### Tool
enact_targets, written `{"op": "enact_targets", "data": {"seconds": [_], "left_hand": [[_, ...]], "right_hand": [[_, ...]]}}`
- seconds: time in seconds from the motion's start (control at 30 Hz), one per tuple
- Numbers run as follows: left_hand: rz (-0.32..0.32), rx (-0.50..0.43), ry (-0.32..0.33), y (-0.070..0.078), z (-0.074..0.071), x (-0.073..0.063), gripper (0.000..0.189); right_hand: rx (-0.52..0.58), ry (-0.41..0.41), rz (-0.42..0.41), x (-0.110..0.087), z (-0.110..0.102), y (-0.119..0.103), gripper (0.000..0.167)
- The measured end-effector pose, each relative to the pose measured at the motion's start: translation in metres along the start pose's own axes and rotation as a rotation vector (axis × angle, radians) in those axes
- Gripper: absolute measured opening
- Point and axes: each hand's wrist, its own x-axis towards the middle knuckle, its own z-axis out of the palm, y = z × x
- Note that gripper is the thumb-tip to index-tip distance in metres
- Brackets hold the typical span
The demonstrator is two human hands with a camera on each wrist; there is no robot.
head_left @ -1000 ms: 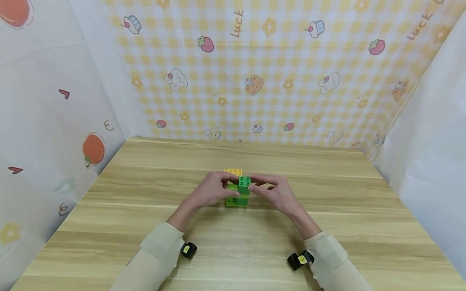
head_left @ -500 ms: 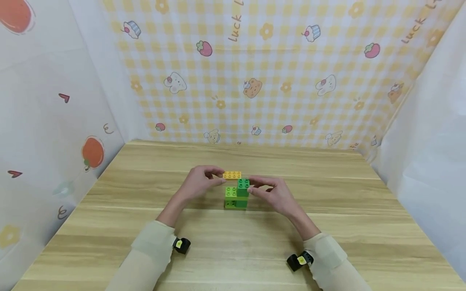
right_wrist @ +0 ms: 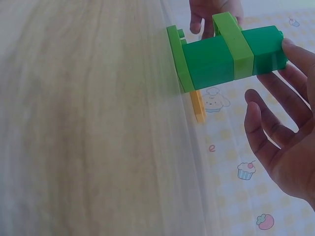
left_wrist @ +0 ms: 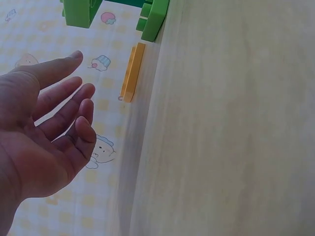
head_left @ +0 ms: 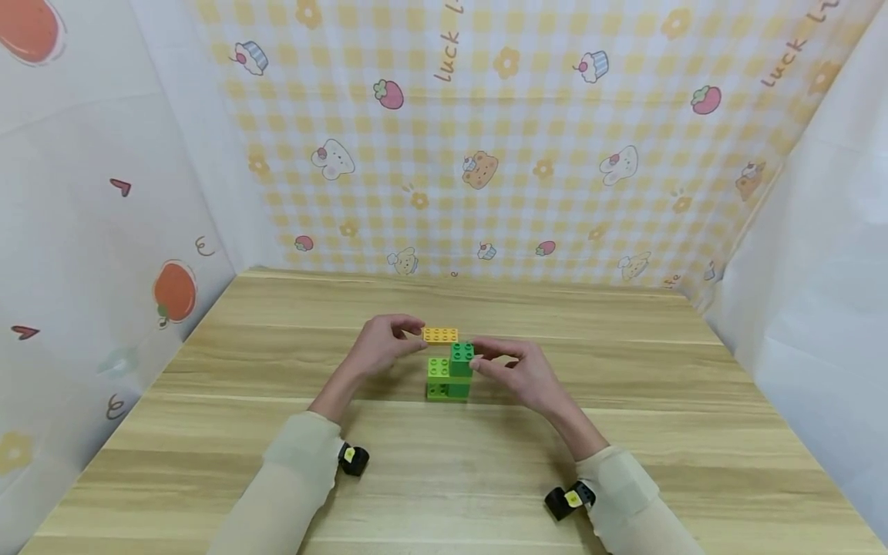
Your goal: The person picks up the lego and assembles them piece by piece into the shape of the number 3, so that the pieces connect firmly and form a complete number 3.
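Observation:
A stack of toy building bricks stands mid-table in the head view: a lime green base plate (head_left: 437,398), a lower dark green brick (head_left: 459,390), a lime green brick (head_left: 438,370) across it, overhanging left, and a dark green brick (head_left: 461,359) on top. My right hand (head_left: 515,371) holds that top brick, thumb at the near side and index finger at the far side; its other fingers hang loose. My left hand (head_left: 380,344) is left of the stack, fingers loosely bent with nothing in them. Close by its fingertips lies a flat yellow brick (head_left: 440,335) behind the stack.
The wooden table (head_left: 444,478) meets a checked cloth backdrop (head_left: 444,154) at the back. White printed cloth (head_left: 83,231) hangs at the left and plain white cloth (head_left: 812,270) at the right. A black wrist camera (head_left: 355,460) sits on the left sleeve.
My left hand has let go of the stack and moved left and back, beside the yellow brick. My right hand stays at the top dark green brick. The head view has shifted slightly.

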Motion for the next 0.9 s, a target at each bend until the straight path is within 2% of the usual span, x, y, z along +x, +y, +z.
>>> {"op": "enact_targets", "data": {"seconds": [0.33, 0.9], "left_hand": [[-0.063, -0.004, -0.017, -0.002, 0.002, 0.005, 0.045], [-0.088, -0.011, -0.033, -0.003, 0.008, 0.014, 0.046]], "right_hand": [[0.016, -0.001, 0.005, -0.001, 0.001, 0.001, 0.036], [0.012, 0.0, 0.005, -0.001, 0.001, 0.001, 0.035]]}}
